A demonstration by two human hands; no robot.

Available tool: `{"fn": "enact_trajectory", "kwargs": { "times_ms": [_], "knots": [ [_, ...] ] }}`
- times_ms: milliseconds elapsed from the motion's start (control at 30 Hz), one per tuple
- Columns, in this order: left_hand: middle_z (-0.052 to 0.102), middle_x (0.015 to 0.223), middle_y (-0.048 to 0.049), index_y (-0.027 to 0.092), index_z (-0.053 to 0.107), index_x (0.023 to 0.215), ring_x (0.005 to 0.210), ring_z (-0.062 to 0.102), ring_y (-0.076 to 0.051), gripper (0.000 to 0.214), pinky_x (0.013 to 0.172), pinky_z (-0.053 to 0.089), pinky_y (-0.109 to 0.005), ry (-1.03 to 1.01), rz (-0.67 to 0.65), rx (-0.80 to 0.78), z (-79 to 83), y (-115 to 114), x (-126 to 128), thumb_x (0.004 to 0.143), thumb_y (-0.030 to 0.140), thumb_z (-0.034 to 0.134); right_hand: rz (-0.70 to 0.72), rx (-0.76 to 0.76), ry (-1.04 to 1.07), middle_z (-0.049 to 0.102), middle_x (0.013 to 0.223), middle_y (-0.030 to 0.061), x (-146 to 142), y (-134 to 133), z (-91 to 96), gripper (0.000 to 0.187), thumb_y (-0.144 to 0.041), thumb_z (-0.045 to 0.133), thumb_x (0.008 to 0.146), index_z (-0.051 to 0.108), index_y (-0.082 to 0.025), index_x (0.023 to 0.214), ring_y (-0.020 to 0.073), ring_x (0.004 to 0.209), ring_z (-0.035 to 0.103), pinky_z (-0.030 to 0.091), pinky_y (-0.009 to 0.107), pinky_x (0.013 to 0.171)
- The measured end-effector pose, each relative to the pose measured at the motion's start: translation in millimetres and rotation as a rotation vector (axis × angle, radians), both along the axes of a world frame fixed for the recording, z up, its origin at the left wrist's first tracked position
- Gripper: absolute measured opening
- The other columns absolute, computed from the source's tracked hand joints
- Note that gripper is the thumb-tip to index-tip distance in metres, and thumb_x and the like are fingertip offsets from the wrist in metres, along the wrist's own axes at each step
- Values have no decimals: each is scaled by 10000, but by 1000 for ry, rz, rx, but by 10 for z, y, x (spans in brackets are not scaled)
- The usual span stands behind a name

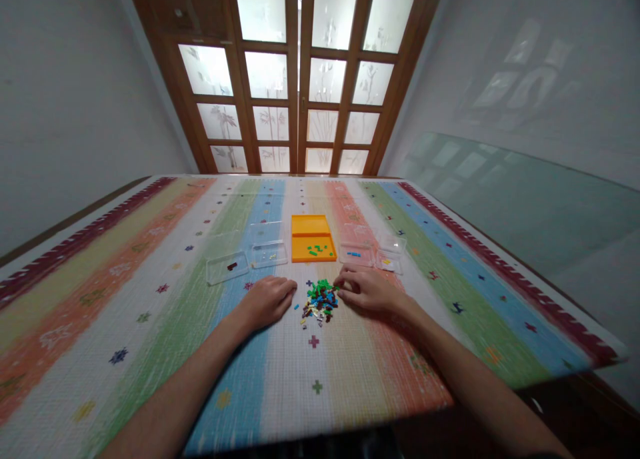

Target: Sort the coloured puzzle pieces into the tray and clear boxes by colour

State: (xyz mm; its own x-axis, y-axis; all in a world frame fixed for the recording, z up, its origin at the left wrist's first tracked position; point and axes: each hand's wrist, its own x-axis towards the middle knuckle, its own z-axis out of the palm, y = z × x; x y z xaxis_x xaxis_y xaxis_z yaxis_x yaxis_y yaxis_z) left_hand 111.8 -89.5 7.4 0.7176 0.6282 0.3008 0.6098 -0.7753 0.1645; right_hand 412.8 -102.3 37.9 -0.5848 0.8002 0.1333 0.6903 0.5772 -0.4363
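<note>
A heap of tiny toy building bricks [321, 300] in green, blue, brown, white and yellow lies on the tablecloth between my hands. At the heap's right edge is my right hand [367, 291], thumb and index finger drawn together beside the green bricks; whatever may be between the fingertips is too small to make out. My left hand [271, 302] rests on the cloth left of the heap, fingers curled in and closed, with no brick showing in it. Beyond the heap stands an open orange case [312, 226] with several green bricks in its near half.
Left of the case stand two open clear boxes, one with brown bricks [232, 266], one with small pale pieces [271, 256]. To its right, one clear box contains blue bricks [354, 254], another yellow pieces [387, 262]. A striped tablecloth [165, 352] covers the table; glass-paned doors [300, 79] stand behind.
</note>
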Motion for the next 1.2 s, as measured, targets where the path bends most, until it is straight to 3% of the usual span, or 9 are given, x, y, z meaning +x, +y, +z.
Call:
{"fn": "enact_trajectory", "kwargs": {
  "times_ms": [267, 467, 767, 1033, 1200],
  "knots": [
    [719, 864, -62, 189, 623, 977, 764, 661, -206, 166, 734, 498, -332, -13, -9, 4, -5, 5, -6, 978, 196, 457, 25, 34, 55, 639, 943, 58, -98, -118, 26, 200, -170, 578, 889, 712, -188, 1037, 163, 786, 574, 446, 293, 728],
    [721, 865, -63, 192, 628, 985, 781, 672, -209, 184, 747, 508, -335, -20, -1, -18, 5, 6, 3, 985, 205, 445, 80, 27, 118, 602, 948, 58, -153, -156, 27, 150, -242, 596, 909, 698, -192, 1007, 172, 807, 571, 453, 302, 727],
    [730, 885, -67, 190, 629, 999, 778, 671, -206, 192, 754, 519, -341, -17, -4, -5, 5, 2, -2, 986, 211, 438, 104, 15, 60, 549, 835, 36, -124, -157, -9, 167, -38, 530, 714, 598, -176, 776, 144, 695, 498, 380, 276, 627],
    [732, 884, -72, 186, 630, 1013, 787, 678, -210, 206, 756, 523, -345, -21, -4, -2, 13, 4, 0, 988, 215, 428, 103, -8, 33, 598, 891, 43, -175, -189, 38, 275, -96, 534, 797, 680, -215, 997, 154, 710, 510, 404, 286, 651],
    [734, 877, -68, 189, 628, 1004, 776, 676, -208, 201, 751, 515, -341, -12, 0, 0, 31, -1, 3, 989, 212, 429, 81, 5, 24, 607, 888, 49, -150, -170, 33, 130, -175, 561, 892, 689, -199, 890, 158, 746, 536, 409, 292, 674]
  ]
}}
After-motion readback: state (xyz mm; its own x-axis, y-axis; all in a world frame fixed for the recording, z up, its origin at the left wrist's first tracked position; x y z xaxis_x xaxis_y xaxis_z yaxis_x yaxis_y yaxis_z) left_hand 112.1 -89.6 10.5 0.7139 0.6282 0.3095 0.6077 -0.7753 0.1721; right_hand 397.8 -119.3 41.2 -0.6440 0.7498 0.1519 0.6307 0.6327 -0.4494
